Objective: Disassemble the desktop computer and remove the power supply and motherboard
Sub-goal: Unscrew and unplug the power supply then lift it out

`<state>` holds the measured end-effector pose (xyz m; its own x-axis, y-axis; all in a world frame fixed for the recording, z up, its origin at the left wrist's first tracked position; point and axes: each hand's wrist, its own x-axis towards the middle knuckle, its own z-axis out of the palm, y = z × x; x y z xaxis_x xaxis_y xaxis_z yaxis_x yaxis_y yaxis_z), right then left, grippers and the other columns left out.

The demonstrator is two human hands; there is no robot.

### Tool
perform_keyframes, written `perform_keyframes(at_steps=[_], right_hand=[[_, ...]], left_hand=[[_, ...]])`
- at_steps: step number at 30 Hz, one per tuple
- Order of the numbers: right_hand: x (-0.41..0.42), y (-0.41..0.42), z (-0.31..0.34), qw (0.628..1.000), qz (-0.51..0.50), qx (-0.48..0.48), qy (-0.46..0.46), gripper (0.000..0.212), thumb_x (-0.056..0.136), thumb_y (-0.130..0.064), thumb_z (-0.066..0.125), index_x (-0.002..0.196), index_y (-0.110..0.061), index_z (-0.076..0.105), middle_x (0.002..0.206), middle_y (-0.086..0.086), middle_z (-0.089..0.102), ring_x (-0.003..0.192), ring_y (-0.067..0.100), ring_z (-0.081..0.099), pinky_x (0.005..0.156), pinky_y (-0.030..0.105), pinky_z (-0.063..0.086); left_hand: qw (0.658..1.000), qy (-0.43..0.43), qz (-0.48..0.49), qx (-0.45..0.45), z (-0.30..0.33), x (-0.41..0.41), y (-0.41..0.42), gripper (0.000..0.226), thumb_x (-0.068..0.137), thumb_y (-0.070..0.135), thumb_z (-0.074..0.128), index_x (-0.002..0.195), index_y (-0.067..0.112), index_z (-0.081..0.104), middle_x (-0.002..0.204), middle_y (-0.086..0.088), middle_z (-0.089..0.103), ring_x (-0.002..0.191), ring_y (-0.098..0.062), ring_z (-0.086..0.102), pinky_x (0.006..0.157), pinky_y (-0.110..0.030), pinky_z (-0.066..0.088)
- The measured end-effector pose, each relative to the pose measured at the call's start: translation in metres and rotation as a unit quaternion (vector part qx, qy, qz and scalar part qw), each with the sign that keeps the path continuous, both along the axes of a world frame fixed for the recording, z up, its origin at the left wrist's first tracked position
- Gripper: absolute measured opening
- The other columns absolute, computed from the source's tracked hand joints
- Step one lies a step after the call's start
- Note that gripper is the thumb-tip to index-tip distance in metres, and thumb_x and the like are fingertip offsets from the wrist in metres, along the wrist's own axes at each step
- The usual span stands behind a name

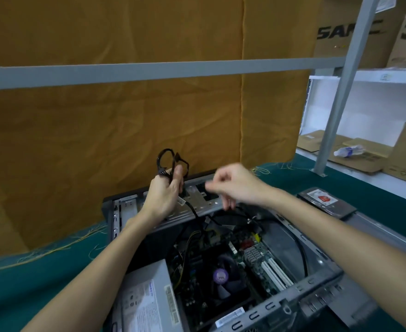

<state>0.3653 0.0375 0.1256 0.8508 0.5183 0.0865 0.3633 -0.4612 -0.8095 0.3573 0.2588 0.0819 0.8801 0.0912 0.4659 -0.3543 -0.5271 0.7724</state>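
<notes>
Over an opened desktop computer case [221, 248] on a green-covered bench, a person's left hand [164, 195] grips a looped bundle of black power cables [170, 161] lifted above the drive cage, while the right hand [235, 185], motion-blurred with fingers curled, may be pinching a lead, though that cannot be told. The power supply [147, 300] sits at the case's near-left corner and the motherboard [223, 269] lies on its floor. Judged from here, tugging cables that are perhaps plugged in could strain board connectors.
</notes>
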Motion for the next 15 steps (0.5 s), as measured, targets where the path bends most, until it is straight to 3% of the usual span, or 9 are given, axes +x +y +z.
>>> perform_keyframes(at_steps=[2, 4, 7, 10, 13, 15], right_hand=[[-0.011, -0.008, -0.022, 0.98, 0.107, -0.145, 0.081, 0.019, 0.1, -0.024, 0.065, 0.086, -0.013, 0.067, 0.063, 0.0, 0.071, 0.059, 0.012, 0.071, 0.053, 0.025, 0.054], [-0.012, -0.008, -0.042, 0.96, 0.115, -0.253, 0.026, 0.012, 0.1, -0.026, 0.063, 0.093, -0.019, 0.068, 0.074, -0.007, 0.073, 0.068, 0.006, 0.07, 0.058, 0.021, 0.052], [-0.007, 0.002, -0.061, 0.93, 0.104, -0.352, -0.033, 0.023, 0.101, -0.031, 0.059, 0.105, -0.008, 0.064, 0.099, 0.012, 0.072, 0.091, 0.031, 0.069, 0.079, 0.04, 0.054], [-0.001, 0.01, -0.074, 0.918, 0.096, -0.383, -0.029, 0.028, 0.1, -0.028, 0.062, 0.095, 0.0, 0.065, 0.092, 0.021, 0.071, 0.084, 0.039, 0.068, 0.069, 0.038, 0.052], [0.003, 0.014, -0.081, 0.906, 0.094, -0.407, -0.071, 0.025, 0.096, -0.027, 0.065, 0.086, -0.004, 0.063, 0.082, 0.012, 0.068, 0.072, 0.031, 0.065, 0.062, 0.037, 0.051], [0.008, 0.017, -0.084, 0.896, 0.089, -0.426, -0.093, 0.03, 0.095, -0.029, 0.065, 0.074, -0.01, 0.054, 0.07, 0.005, 0.059, 0.058, 0.023, 0.056, 0.049, 0.032, 0.04]], left_hand=[[0.996, 0.025, 0.034, 0.073, -0.004, 0.001, 0.009, 0.057, 0.106, 0.052, 0.036, 0.071, 0.012, 0.056, 0.059, -0.003, 0.058, 0.052, -0.023, 0.052, 0.052, -0.035, 0.037], [0.985, 0.048, 0.08, 0.147, -0.004, 0.003, 0.01, 0.062, 0.105, 0.056, 0.034, 0.071, 0.012, 0.06, 0.061, -0.009, 0.062, 0.055, -0.03, 0.058, 0.052, -0.037, 0.04], [0.968, 0.049, 0.112, 0.219, -0.002, 0.002, 0.01, 0.064, 0.105, 0.056, 0.032, 0.076, 0.007, 0.061, 0.061, -0.011, 0.06, 0.056, -0.033, 0.056, 0.052, -0.036, 0.037], [0.964, 0.047, 0.111, 0.236, -0.007, -0.004, 0.013, 0.065, 0.106, 0.053, 0.032, 0.076, 0.004, 0.062, 0.061, -0.01, 0.06, 0.059, -0.034, 0.057, 0.054, -0.039, 0.041], [0.969, 0.074, 0.102, 0.211, -0.008, -0.006, 0.014, 0.071, 0.107, 0.052, 0.032, 0.078, -0.004, 0.066, 0.066, -0.017, 0.065, 0.062, -0.036, 0.06, 0.062, -0.042, 0.049], [0.973, 0.091, 0.095, 0.191, -0.007, -0.005, 0.013, 0.069, 0.107, 0.052, 0.033, 0.08, -0.003, 0.066, 0.069, -0.019, 0.066, 0.064, -0.038, 0.061, 0.062, -0.042, 0.049]])
